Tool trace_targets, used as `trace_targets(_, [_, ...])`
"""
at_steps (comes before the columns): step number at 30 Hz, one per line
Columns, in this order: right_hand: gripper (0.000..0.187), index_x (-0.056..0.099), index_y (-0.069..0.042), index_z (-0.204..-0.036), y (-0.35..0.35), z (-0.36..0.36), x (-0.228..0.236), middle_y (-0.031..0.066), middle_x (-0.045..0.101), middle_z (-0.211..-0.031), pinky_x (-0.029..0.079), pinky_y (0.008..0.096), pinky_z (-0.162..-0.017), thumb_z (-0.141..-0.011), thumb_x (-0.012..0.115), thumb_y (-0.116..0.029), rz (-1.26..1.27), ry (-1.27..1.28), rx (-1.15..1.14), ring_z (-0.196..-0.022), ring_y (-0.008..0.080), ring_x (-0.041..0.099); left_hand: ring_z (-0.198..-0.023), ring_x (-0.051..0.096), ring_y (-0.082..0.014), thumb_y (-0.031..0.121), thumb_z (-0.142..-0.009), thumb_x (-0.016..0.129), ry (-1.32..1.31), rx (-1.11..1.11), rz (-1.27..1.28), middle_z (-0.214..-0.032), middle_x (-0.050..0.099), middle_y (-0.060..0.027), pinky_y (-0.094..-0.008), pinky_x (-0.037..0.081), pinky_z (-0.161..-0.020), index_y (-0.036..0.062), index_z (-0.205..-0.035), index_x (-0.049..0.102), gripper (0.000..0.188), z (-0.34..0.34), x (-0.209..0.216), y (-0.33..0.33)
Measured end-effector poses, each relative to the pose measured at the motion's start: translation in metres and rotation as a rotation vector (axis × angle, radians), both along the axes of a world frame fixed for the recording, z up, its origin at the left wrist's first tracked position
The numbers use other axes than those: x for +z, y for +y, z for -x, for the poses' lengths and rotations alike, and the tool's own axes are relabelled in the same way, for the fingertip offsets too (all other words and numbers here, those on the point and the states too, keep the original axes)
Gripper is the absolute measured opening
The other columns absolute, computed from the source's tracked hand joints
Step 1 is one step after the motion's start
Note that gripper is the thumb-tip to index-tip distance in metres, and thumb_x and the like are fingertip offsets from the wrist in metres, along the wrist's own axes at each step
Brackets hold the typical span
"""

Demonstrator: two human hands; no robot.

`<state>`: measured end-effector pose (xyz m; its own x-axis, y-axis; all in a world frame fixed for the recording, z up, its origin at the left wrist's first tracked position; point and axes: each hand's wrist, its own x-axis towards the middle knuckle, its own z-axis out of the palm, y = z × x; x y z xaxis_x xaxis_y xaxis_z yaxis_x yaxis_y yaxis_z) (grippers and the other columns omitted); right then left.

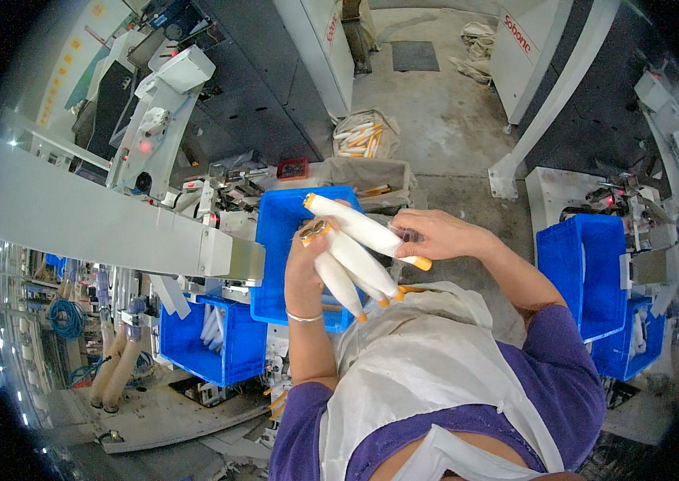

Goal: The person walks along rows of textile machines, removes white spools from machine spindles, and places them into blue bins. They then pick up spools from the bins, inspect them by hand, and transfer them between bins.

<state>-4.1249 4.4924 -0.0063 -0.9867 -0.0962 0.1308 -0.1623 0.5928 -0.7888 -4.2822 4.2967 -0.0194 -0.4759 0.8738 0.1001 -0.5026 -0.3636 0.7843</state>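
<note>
My left hand [301, 268] is closed around several yarn bobbins [357, 260], white thread wound on orange tubes. They fan out toward my apron, orange tips pointing down and right. Another bobbin [355, 224] lies across above them, reaching from beside my left fingers to my right hand. Its lower end, near the orange tip, is gripped by my right hand [439, 232]. Some small clear or dark thing shows at the right fingers, too unclear to name. Below the bobbins and my left hand is a blue crate [269, 301]; much of its inside is hidden.
A blue bin [247, 341] with white bobbins stands at left, beside textile machinery [161, 76]. More blue bins [560, 276] stand at right. Ahead are a sack [391, 132] full of bobbins and a pale bin [411, 183]. A concrete aisle [451, 112] runs between grey cabinets.
</note>
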Motion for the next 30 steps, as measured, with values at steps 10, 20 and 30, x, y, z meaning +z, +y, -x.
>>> trace_targets(10, [0.014,0.054,0.0,-0.079,-0.016,-0.005,-0.005,0.0054,0.054,-0.081,0.041,0.0282,-0.071,-0.086,0.052,-0.012,0.363,0.253,-0.115,-0.08,0.0154,0.051,-0.098,0.053,-0.0211,0.024,-0.075,0.067,-0.147,0.005,0.061,-0.117,0.049,-0.0148,-0.0323,0.046,-0.08,-0.001,-0.101,0.054,0.039,0.0,-0.007,0.0])
trace_targets(20, [0.011,0.053,0.001,-0.077,-0.012,-0.004,-0.003,0.0053,0.053,-0.072,0.043,0.0274,-0.062,-0.086,0.05,-0.006,0.48,0.101,-0.283,-0.068,0.0128,0.052,-0.095,0.055,-0.0236,0.026,-0.078,0.065,-0.172,0.097,0.063,-0.116,0.05,-0.0146,-0.0355,0.048,-0.081,-0.0001,-0.105,0.053,0.04,-0.003,-0.018,-0.001])
trace_targets(30, [0.006,0.055,0.0,-0.08,-0.034,-0.015,-0.005,0.0106,0.053,-0.073,0.045,0.0325,-0.06,-0.077,0.058,-0.004,-0.078,0.37,-0.283,-0.067,0.0274,0.053,-0.093,0.056,-0.0215,0.021,-0.083,0.059,-0.279,0.278,0.156,-0.105,0.057,-0.0123,-0.034,0.046,-0.081,0.0018,-0.103,0.055,0.028,-0.017,-0.008,0.005])
